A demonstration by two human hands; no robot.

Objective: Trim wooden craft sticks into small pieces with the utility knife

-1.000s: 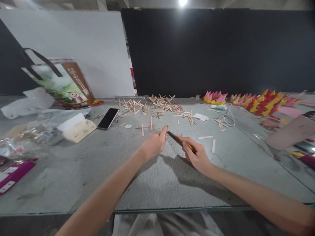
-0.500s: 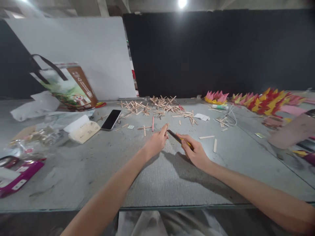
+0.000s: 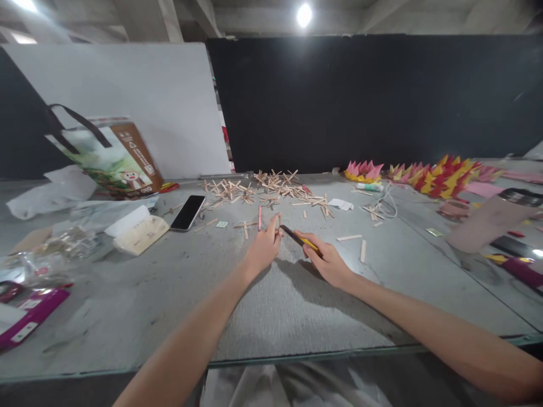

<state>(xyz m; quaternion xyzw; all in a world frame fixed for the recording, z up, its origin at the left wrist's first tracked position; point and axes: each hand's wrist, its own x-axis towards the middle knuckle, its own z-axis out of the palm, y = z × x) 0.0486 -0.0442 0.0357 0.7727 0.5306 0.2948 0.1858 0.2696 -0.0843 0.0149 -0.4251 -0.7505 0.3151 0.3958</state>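
My right hand [image 3: 328, 261] is wrapped round a utility knife [image 3: 302, 238] with a yellow and black handle. The knife's dark front end points left and reaches close to the fingertips of my left hand [image 3: 263, 250]. My left hand is closed with its index finger raised; anything pinched in it is too small to make out. Just beyond it, a pink patterned stick [image 3: 259, 217] stands out beside small crossed wooden sticks [image 3: 245, 228]. Two flat wooden sticks lie to the right of my right hand, one of them a short upright-looking stick [image 3: 363, 251].
A heap of crossed wooden sticks [image 3: 275, 183] lies at the back of the grey table [image 3: 263, 322]. Leftward are a phone [image 3: 188, 213], a tissue pack [image 3: 142, 234] and a printed bag [image 3: 123, 161]. To the right are folded paper pieces [image 3: 445, 176] and a tumbler [image 3: 477, 223].
The view has shifted slightly, so the table items appear lower and further left. My left index finger is lifted a little more from the other fingers. The knife stays in my right hand.
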